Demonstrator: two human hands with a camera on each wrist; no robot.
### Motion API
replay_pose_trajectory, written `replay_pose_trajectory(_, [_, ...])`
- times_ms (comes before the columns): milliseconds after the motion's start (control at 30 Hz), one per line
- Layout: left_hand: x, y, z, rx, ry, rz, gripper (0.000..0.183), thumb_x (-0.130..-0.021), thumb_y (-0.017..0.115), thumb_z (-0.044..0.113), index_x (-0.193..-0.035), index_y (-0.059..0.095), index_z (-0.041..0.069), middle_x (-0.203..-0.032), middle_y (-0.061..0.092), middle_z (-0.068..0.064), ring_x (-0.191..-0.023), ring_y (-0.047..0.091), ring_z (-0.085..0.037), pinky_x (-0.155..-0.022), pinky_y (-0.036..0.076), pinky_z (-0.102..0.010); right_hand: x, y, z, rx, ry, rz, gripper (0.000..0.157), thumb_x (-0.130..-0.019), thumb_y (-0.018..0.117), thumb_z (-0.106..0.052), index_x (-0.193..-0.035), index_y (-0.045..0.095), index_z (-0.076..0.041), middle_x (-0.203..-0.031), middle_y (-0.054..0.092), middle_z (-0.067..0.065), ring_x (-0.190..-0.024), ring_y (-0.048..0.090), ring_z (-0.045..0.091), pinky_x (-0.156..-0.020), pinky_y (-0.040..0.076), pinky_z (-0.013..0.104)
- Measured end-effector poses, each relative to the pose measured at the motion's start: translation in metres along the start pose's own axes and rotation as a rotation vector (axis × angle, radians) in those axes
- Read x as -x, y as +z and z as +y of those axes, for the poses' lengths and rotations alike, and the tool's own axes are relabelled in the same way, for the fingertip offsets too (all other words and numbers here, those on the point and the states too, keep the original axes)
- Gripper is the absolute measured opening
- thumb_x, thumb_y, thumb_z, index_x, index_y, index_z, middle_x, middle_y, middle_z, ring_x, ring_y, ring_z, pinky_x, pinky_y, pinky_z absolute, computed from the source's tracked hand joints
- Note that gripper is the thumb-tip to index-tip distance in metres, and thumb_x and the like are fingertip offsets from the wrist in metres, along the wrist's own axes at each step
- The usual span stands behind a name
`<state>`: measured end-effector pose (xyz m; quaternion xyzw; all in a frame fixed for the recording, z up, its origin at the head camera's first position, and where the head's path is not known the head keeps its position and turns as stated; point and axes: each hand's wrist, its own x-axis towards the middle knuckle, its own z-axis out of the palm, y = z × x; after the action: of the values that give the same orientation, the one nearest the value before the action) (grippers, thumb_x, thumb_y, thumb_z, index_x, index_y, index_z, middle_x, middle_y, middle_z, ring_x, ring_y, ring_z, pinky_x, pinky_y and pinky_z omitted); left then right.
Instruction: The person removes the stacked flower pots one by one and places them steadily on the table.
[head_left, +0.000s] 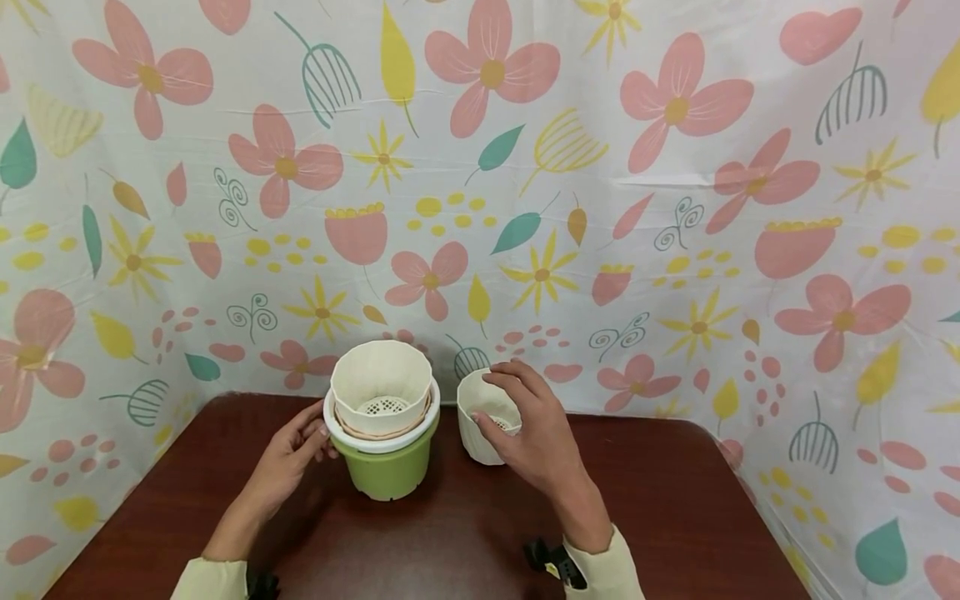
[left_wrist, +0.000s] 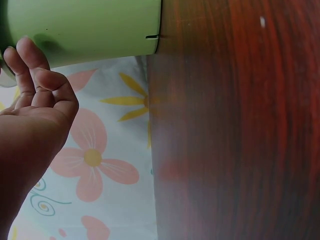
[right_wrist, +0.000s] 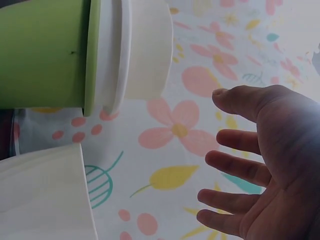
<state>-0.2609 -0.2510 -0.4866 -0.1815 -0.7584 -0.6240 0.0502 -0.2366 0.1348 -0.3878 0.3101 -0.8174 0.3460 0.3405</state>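
Observation:
A stack of nested flowerpots stands on the table: a green pot (head_left: pixel 390 473) at the bottom, a white-rimmed pot (head_left: pixel 380 444) inside it, a thin peach-coloured rim above, and a cream faceted pot (head_left: pixel 382 379) with a perforated bottom on top. At the left side of the stack, my left hand (head_left: pixel 294 450) has its fingertips right by the rim, fingers loosely bent. To the right stands another cream pot (head_left: pixel 480 443), with holes in its bottom. My right hand (head_left: pixel 536 429) hovers over its right side, fingers spread, apart from the pot in the right wrist view.
The dark red-brown wooden table (head_left: pixel 405 550) ends at a back edge just behind the pots. A white cloth (head_left: pixel 570 183) printed with flowers and leaves hangs behind it and along both sides.

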Motion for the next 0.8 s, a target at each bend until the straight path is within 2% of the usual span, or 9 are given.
replay_pose_trajectory(333, [0.001,0.000,-0.001,-0.001,0.013,-0.005,0.055,-0.115,0.048,0.018,-0.164,0.031,-0.001,-0.103,0.070,-0.001,-0.090,0.068,-0.019,-0.078,0.055,-0.028,-0.003,0.005,-0.005,-0.026,-0.002,-0.029,0.042,-0.090,0.086,-0.021,-0.128,0.072,-0.011,-0.137,0.065,0.006,-0.129,0.059,0.021,-0.111,0.047,0.043])
replay_pose_trajectory(800, [0.000,0.001,-0.002,-0.003,0.022,-0.007,0.054,-0.115,0.049,0.018,-0.164,0.032,0.000,-0.103,0.070,-0.002,-0.089,0.068,-0.019,-0.077,0.054,-0.027,-0.005,0.014,-0.012,-0.032,-0.020,-0.056,0.048,-0.090,0.087,-0.023,-0.134,0.071,-0.012,-0.143,0.062,0.007,-0.136,0.057,0.021,-0.113,0.046,0.044])
